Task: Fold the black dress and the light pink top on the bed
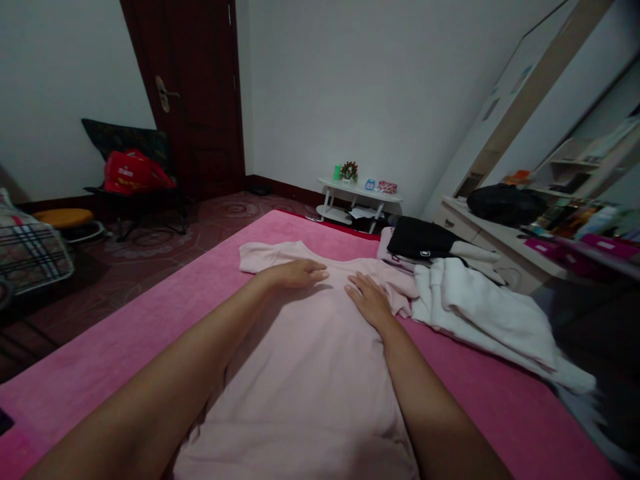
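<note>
A pale pink T-shirt (310, 373) lies spread flat on a bed with a bright pink cover (150, 320). My left hand (299, 273) rests palm down on the shirt's upper part, fingers stretched out and pointing right. My right hand (369, 300) lies flat on the shirt just beside it, fingers stretched out toward the collar end. Neither hand holds anything. The two hands are a short gap apart.
A white garment (480, 313) and a black one (425, 241) lie piled at the bed's right side. A desk (500, 240) with a black bag stands further right. A small white table (357, 193), a dark door (195, 93) and a chair with a red bag (133, 172) stand beyond.
</note>
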Demonstrator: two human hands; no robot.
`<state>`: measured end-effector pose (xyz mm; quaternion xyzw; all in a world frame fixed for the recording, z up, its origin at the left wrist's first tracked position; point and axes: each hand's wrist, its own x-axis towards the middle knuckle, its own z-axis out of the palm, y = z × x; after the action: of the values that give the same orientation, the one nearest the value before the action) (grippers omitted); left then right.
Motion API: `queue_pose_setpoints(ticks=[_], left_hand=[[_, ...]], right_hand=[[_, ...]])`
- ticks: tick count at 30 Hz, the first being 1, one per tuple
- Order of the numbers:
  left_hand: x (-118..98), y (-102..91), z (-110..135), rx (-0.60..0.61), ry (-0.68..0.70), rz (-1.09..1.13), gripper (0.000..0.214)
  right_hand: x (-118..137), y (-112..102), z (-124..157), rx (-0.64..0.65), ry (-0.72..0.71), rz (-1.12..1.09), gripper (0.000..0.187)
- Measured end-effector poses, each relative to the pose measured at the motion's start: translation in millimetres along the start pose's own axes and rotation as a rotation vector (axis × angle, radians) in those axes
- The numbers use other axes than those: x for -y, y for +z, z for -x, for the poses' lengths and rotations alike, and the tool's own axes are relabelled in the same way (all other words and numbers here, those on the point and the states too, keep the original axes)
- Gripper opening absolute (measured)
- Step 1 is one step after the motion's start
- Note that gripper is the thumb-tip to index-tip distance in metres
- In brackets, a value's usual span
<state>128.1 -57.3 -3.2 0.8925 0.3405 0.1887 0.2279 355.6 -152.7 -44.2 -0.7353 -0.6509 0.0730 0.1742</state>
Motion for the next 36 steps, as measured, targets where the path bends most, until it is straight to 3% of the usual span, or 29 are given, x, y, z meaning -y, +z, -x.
queue_pose_setpoints(ticks=[3,6,9,11,14,16,19,25,36], left_hand=[[5.4,15.5,-1.4,0.153,0.035,-0.194,0.053],[22.0,19.9,-3.1,0.058,-0.144,-0.394,0.052],[28.7,23.2,-3.9,0.004,-0.220,-0.448,0.054],[24.4,27.3,-4.4,0.028,-0.186,-0.443,0.057],[16.1,32.6,-8.2,0.141,-0.057,-0.408,0.057],[17.1,32.7,-12.9,0.193,-0.015,-0.390,0.058],[31.9,28.7,-19.4,0.180,-0.040,-0.403,0.062],[64.3,23.7,-15.2,0.019,-0.100,-0.501,0.066],[53.6,29.6,20.6,-0.030,-0.148,-0.548,0.060]], right_hand=[[-2.6,1.0,-1.9,0.007,0.004,0.009,0.051],[-1.7,1.0,-3.8,-0.014,0.086,0.063,0.055],[4.6,1.0,-4.0,-0.057,0.177,0.150,0.060],[9.9,0.8,-3.4,-0.045,0.089,0.187,0.055],[13.1,-0.7,-4.6,0.077,-0.182,0.180,0.049],[9.0,-2.3,-8.9,0.154,-0.257,0.167,0.050],[-4.9,-3.4,-19.1,0.167,-0.162,0.189,0.058],[-22.2,-1.0,-28.3,0.121,0.034,0.255,0.063],[-15.6,-3.1,-1.9,0.107,0.087,0.325,0.064]])
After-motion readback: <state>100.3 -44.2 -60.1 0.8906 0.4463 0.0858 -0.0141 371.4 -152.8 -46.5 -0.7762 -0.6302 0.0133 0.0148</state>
